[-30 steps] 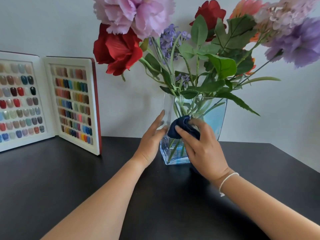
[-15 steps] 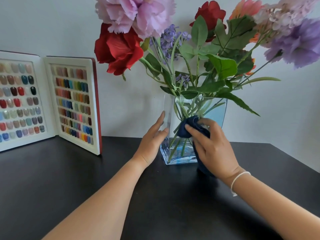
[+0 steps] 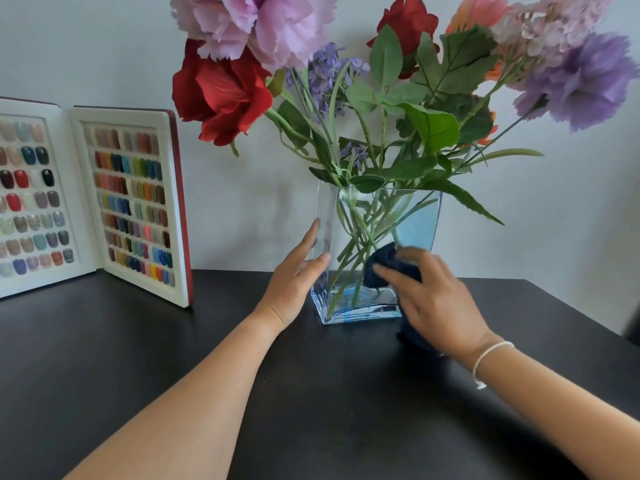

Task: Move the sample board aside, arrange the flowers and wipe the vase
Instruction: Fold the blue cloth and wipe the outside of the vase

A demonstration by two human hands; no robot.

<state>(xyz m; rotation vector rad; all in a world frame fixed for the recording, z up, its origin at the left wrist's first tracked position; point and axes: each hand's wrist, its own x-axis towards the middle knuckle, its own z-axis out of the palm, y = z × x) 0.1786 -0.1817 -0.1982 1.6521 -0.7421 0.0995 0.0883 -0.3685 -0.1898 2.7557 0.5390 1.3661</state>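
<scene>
Indoors, black table bears glass vase against white wall.

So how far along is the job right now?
Sample board stands at the far left, away from the vase: done. Flowers sit spread in it. Wiping is in hand: left hand steadies the glass, right hand presses the dark cloth against its front. Remaining faces unclear.

We read this as a nail salon or shop: sample board of coloured nail tips standing on black table, flowers as decor.
</scene>
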